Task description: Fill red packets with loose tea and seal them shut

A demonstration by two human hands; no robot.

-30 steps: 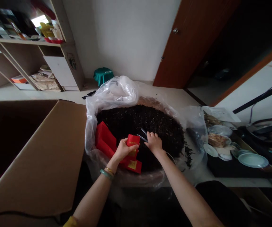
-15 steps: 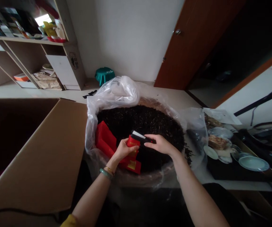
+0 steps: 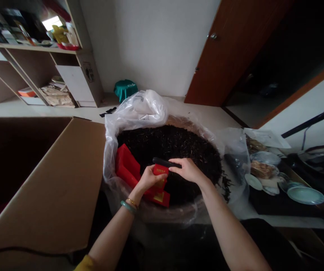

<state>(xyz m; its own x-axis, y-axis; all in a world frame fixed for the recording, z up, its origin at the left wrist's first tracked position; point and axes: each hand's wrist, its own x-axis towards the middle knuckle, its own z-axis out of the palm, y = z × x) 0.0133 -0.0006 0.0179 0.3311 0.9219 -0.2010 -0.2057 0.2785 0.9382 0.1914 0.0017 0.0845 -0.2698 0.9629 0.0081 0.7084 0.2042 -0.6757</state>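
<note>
My left hand [image 3: 148, 178] pinches a small red packet [image 3: 160, 169] with gold print, thumb in front. Across its top edge lies a slim black handheld device [image 3: 162, 162] that looks like a bag sealer. My right hand [image 3: 186, 170] is closed round the right end of this device, fingertips close to the packet. Both hands are above a big basin-like container lined with clear plastic [image 3: 111, 140], full of dark loose dried leaves [image 3: 190, 145] that look like tea. More red packets [image 3: 126, 165] lie on the leaves at the left, some under my left hand.
A large open cardboard box [image 3: 66, 180] stands at the left. To the right, a dark tray [image 3: 274, 205] carries dishes and a tub. Behind are a teal-covered bin [image 3: 125, 89], a shelf unit [image 3: 90, 75] and a brown door [image 3: 207, 64].
My right hand has tilted the black device, so its white top face no longer shows and it lies flatter along the packet's top edge. My left hand keeps its hold.
</note>
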